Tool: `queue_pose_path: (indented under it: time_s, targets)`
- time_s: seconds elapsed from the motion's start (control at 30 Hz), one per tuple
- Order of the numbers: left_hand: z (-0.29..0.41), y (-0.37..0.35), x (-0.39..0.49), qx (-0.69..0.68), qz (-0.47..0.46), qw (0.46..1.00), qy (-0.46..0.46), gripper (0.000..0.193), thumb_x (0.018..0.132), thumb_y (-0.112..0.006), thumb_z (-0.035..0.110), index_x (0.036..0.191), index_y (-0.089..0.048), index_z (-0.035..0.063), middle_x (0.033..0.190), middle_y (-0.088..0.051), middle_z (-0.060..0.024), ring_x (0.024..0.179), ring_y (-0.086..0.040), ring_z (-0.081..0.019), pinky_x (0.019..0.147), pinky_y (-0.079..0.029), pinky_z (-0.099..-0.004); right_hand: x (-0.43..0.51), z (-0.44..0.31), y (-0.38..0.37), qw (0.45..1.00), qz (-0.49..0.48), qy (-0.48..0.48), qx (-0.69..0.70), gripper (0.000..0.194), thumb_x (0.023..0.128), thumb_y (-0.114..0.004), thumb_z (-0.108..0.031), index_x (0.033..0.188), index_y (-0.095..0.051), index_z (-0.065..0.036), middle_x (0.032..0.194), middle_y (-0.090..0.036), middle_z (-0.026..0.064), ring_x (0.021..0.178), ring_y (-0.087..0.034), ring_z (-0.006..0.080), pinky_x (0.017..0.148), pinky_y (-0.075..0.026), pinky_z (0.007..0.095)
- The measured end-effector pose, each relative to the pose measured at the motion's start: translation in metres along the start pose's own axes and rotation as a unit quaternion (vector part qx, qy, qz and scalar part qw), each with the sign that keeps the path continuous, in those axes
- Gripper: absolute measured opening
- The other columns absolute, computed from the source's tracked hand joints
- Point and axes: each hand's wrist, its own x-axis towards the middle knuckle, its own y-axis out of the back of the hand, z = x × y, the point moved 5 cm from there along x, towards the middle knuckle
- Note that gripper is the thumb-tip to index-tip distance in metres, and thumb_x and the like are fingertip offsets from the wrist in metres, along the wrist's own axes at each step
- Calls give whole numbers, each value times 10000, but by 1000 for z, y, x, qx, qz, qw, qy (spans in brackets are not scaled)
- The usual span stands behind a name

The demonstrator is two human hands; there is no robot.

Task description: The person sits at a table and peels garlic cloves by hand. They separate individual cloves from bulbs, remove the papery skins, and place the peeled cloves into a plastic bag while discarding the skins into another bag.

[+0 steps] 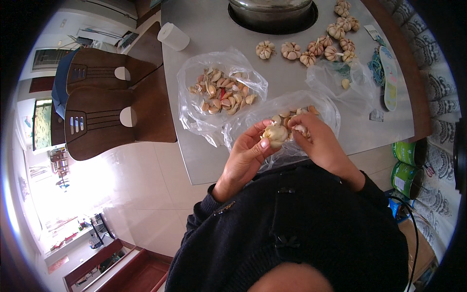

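My left hand (245,155) holds a pale, partly peeled garlic bulb (275,135) between thumb and fingers. Just right of it, my right hand (316,140) has its thumb and fingers closed around a piece of garlic (301,130); how much of it is gripped is partly hidden. Both hands are over a clear plastic bag (330,109) with loose garlic cloves in it. To the left, another clear plastic bag (186,78) bears many garlic cloves (226,103) and a small red piece. Several whole garlic bulbs (290,50) sit farther back on the metal tabletop (219,40).
A metal pot (271,11) sits in the table's round recess. At back left stands a white paper roll (174,36). A third plastic bag (343,85), blue-green string (375,67) and a patterned oblong object (388,78) lie at right. Wooden chairs (98,109) adjoin the left edge.
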Motion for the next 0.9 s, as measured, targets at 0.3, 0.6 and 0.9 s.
queue_pose_path:
  time_s: [0.3, 0.6, 0.9]
  targets:
    - [-3, -3, 2, -17, -3, 1000, 14, 586, 850, -658, 236, 1304, -387, -15, 1234, -508, -143, 1136, -522, -232, 977, -430, -333, 0, -8, 6, 997, 6, 12, 82, 246, 834, -636, -83, 1055, -552, -15, 942, -606, 119, 825, -618, 214, 698, -501, 296]
    - [-5, -3, 4, 9, 7, 1000, 0, 502, 858, -650, 121, 1280, -407, -4, 1210, -532, -107, 1131, -507, -179, 962, -416, -295, -2, -23, 5, 983, -65, -17, 170, 292, 865, -639, -159, 1104, -549, -17, 908, -638, 93, 787, -623, 142, 686, -496, 253]
    - [26, -21, -9, 195, 12, 974, -112, 552, 875, -624, 94, 1334, -335, -10, 1287, -474, -134, 1170, -481, -190, 928, -451, -308, 14, -51, 10, 983, -103, 136, 73, 423, 808, -660, -62, 1218, -553, -75, 1006, -611, 102, 811, -628, 202, 706, -516, 301]
